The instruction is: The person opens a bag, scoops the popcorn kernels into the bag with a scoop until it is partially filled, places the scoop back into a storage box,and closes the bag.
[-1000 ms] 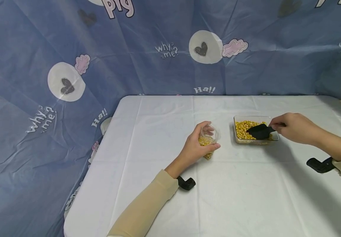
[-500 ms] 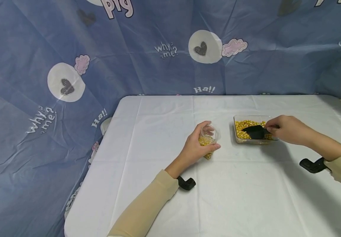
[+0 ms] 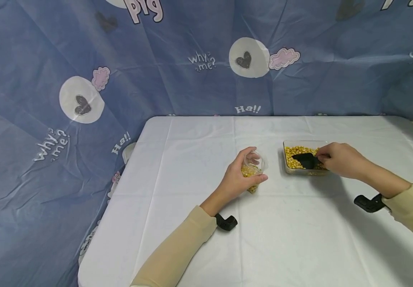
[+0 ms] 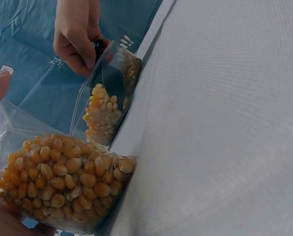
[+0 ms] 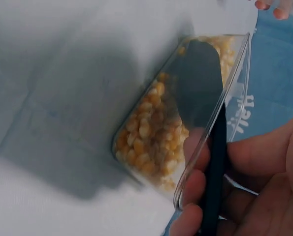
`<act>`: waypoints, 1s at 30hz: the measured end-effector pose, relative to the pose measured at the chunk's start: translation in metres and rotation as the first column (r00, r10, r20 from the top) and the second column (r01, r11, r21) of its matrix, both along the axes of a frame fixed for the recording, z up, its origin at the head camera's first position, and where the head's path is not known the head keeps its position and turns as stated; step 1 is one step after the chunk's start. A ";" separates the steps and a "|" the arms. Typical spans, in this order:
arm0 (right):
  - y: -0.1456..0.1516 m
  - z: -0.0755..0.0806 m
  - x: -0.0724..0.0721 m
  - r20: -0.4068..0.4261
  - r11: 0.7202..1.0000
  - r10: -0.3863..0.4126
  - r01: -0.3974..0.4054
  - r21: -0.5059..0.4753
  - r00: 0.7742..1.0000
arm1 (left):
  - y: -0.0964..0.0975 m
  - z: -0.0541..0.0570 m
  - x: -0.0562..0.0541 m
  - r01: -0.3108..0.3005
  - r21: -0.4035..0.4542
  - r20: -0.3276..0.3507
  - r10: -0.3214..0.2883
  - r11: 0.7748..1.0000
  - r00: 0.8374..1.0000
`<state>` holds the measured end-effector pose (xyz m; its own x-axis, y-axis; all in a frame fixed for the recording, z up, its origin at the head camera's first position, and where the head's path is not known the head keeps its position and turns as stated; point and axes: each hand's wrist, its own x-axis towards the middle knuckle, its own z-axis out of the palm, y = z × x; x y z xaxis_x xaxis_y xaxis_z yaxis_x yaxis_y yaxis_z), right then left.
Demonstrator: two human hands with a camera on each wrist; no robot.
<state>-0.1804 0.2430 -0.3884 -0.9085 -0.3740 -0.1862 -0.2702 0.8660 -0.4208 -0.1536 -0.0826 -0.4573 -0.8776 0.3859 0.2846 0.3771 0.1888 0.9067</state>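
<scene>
My left hand (image 3: 236, 175) grips a clear plastic bag (image 3: 251, 172), its mouth spread open and its lower part full of yellow corn kernels (image 4: 67, 179). To the right stands a clear rectangular container (image 3: 299, 172) of loose corn kernels (image 5: 144, 128). With curled fingers my right hand (image 3: 344, 160) holds the handle of a black scoop (image 3: 307, 161) at the container's right side. The scoop's blade (image 5: 198, 78) lies down in the container among the kernels, seen through the clear wall in the right wrist view.
A white cloth (image 3: 285, 235) covers the table. Behind and to the left hangs a blue printed curtain (image 3: 177, 87). Black wrist mounts (image 3: 226, 222) stick out beneath both beige sleeves.
My right hand has moved left and slightly nearer, pushing the scoop leftward and deeper into the kernels. The left hand and the bag stay in place.
</scene>
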 end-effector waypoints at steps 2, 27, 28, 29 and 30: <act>-0.001 -0.001 0.001 0.021 1.000 0.000 0.000 -0.009 1.000 | 0.000 0.000 0.000 0.002 0.002 0.004 -0.002 1.000 1.000; 0.014 -0.005 0.016 0.059 0.981 -0.125 0.133 -0.142 0.990 | 0.001 0.002 0.001 0.000 -0.002 0.010 0.000 1.000 1.000; 0.014 -0.005 0.016 0.060 0.978 -0.133 0.141 -0.151 0.989 | 0.001 0.002 0.001 -0.001 -0.002 0.011 0.001 1.000 1.000; 0.015 -0.005 0.017 0.059 0.976 -0.139 0.147 -0.159 0.988 | 0.000 0.002 0.001 0.000 -0.002 0.012 0.000 1.000 1.000; 0.015 -0.005 0.017 0.054 0.975 -0.146 0.153 -0.164 0.988 | 0.000 0.002 0.001 -0.002 -0.004 0.014 0.002 1.000 1.000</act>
